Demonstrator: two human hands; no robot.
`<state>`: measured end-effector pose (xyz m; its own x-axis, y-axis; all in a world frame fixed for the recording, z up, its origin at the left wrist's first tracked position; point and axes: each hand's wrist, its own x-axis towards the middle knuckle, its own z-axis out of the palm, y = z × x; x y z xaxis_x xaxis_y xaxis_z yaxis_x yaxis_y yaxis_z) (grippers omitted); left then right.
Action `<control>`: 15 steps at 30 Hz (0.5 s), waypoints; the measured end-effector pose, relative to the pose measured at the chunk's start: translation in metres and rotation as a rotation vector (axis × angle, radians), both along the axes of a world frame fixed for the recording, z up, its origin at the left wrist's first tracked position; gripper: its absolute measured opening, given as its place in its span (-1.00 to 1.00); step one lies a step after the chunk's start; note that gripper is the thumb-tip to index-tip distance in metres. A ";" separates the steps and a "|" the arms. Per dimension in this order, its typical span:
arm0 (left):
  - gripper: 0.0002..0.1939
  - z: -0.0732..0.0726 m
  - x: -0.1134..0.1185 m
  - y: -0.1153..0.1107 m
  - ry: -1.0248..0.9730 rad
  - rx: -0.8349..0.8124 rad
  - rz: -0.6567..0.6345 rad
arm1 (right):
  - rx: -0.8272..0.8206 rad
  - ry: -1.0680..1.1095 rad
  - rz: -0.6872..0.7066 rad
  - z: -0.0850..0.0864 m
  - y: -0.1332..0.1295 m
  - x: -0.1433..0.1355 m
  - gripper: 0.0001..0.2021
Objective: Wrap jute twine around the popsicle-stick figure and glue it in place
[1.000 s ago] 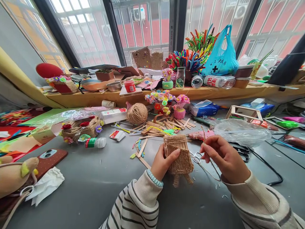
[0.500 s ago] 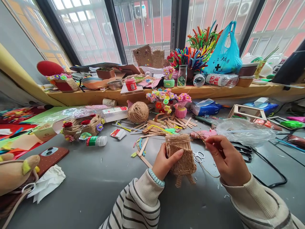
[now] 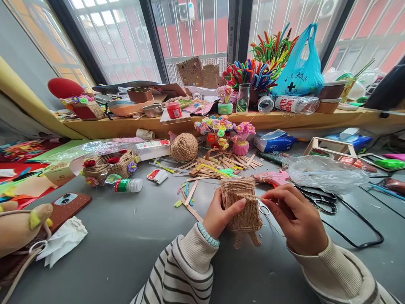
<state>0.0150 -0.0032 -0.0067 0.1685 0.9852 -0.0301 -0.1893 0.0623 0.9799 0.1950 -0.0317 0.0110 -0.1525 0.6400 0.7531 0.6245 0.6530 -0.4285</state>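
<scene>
A small twine-wrapped piece [image 3: 247, 217] with two short legs at its bottom is held above the grey table. My left hand [image 3: 221, 213] grips its left side, thumb across the front. A twine strand [image 3: 253, 196] stretches from the front of the piece to my right hand [image 3: 294, 217], whose thumb and forefinger pinch it. White-handled scissors [image 3: 263, 207] lie partly hidden behind the piece. Beyond it are loose wooden sticks [image 3: 209, 166] and a ball of twine [image 3: 184, 147].
A pink glue gun [image 3: 275, 177], black scissors [image 3: 325, 202] and a black cable [image 3: 375, 228] lie to the right. At left are a small bottle [image 3: 128, 185], a phone [image 3: 71, 204] and crumpled tissue [image 3: 65, 240]. Pipe-cleaner flowers [image 3: 242, 139] stand behind.
My right hand has moved left and slightly down, nearer the piece, and the strand now lies across its upper front. My left hand has barely moved.
</scene>
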 end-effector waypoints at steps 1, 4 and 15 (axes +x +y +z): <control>-0.39 0.000 0.000 0.000 -0.003 0.001 0.004 | 0.006 0.014 -0.001 -0.001 0.000 -0.001 -0.93; -0.40 0.001 0.001 -0.001 -0.023 -0.006 0.021 | 0.001 0.069 -0.029 -0.005 0.000 -0.005 -0.93; -0.45 0.005 0.003 -0.002 -0.044 -0.008 0.078 | -0.062 0.110 -0.049 -0.006 -0.006 -0.014 -0.94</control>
<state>0.0184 -0.0054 -0.0015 0.0930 0.9952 -0.0321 -0.2364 0.0534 0.9702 0.1812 -0.0374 0.0052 -0.0390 0.6901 0.7226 0.6020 0.5934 -0.5342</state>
